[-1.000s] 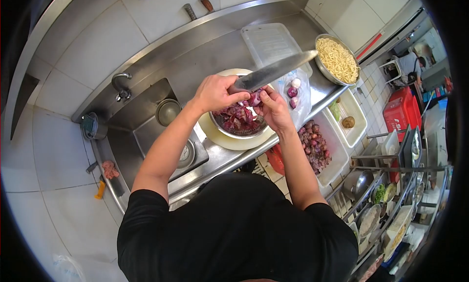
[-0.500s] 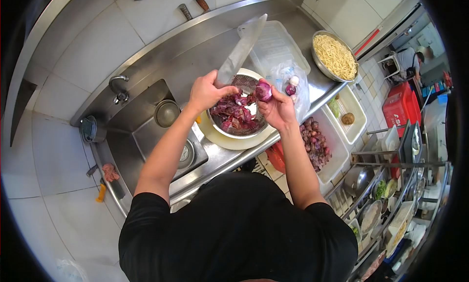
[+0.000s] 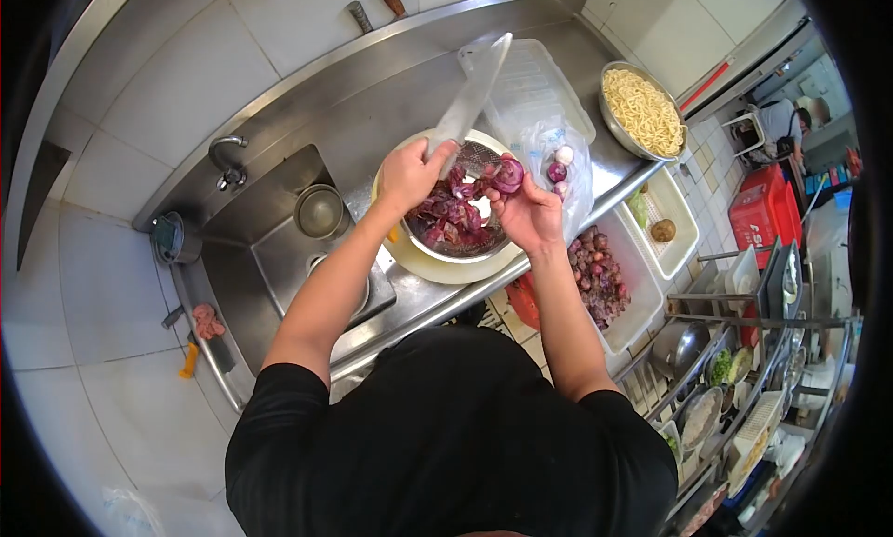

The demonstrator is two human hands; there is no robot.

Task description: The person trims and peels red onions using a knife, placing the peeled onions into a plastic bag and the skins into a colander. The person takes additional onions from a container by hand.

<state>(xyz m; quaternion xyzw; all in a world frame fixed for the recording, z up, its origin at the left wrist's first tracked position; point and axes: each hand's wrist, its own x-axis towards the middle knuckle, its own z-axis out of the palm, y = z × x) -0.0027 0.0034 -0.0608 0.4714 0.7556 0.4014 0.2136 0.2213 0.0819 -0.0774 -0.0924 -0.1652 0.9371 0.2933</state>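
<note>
My left hand [image 3: 409, 177] grips a large knife [image 3: 476, 88], its broad blade pointing up and away from me. In my right hand [image 3: 533, 215] is a red onion [image 3: 509, 175], held by the fingers over the colander. Beneath both hands, the metal colander [image 3: 453, 255] holds a heap of dark purple onion skins [image 3: 451, 219]. It rests on a round, pale board [image 3: 446, 275]. Right of my right hand, a clear plastic bag [image 3: 577, 185] carries a few peeled onions [image 3: 558, 171]. The knife's handle is hidden in my fist.
A sink [image 3: 244, 281] with a faucet [image 3: 228, 162] lies to the left. Noodles fill a metal bowl [image 3: 606, 118] at the back right. A white bin of small red onions [image 3: 595, 267] stands below the counter edge, beside a rack [image 3: 735, 321]. Another person [image 3: 779, 125] is far right.
The knife and my left hand have shifted slightly right, and the blade's angle has changed a little. The onion in my right hand has moved slightly right too.
</note>
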